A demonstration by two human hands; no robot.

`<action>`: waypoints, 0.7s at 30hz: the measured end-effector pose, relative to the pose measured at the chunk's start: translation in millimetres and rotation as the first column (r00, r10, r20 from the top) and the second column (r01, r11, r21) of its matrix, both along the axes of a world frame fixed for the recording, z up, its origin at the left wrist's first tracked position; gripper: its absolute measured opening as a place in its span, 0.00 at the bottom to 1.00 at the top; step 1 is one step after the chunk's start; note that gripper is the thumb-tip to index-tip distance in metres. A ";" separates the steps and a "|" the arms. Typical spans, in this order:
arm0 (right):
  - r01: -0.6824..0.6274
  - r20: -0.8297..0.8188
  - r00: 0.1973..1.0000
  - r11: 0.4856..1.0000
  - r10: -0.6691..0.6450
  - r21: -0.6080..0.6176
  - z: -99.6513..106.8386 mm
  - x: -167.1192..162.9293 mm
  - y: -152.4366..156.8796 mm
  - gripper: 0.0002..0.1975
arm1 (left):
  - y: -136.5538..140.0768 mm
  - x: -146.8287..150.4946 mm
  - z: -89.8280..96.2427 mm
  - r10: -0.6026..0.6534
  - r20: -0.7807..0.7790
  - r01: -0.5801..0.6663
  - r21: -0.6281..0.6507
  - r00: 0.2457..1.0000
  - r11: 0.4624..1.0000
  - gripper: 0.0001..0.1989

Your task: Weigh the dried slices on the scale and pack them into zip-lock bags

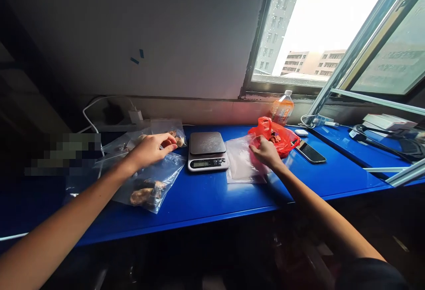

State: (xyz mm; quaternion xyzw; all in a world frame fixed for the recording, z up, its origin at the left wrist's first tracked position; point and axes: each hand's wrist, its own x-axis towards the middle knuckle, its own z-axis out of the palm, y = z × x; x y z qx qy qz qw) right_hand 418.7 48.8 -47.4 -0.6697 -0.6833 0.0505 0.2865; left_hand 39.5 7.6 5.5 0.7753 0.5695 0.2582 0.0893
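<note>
My left hand [151, 150] hovers over clear zip bags at the left, its fingers loosely curled, thumb apart from them, with nothing visible in it. Brown lumpy pieces lie in a front bag [146, 195] and in a back bag [179, 141]. Between my hands stands a kitchen scale [207, 146], its grey plate bare and its display too small to read. At its right, my right hand [267, 152] has thumb and fingers closed at the edge of a flat clear plastic bag [241, 164]. Just behind that hand is a red plastic bag [285, 137], open on reddish-brown pieces.
A smartphone [311, 152] and a white earbud case [301, 133] lie right of the red bag. An orange drink bottle [282, 106] stands at the wall. Metal frame bars [375, 97], black cables and white boxes [388, 124] occupy the right; a white charger [135, 116] sits back left.
</note>
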 end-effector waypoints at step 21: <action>-0.708 0.070 0.654 0.577 0.753 0.407 30.5 -125.6 -37.8 0.06 | -12.0 -15.9 -23.9 -0.059 -0.310 0.050 -0.038 0.949 0.998 0.12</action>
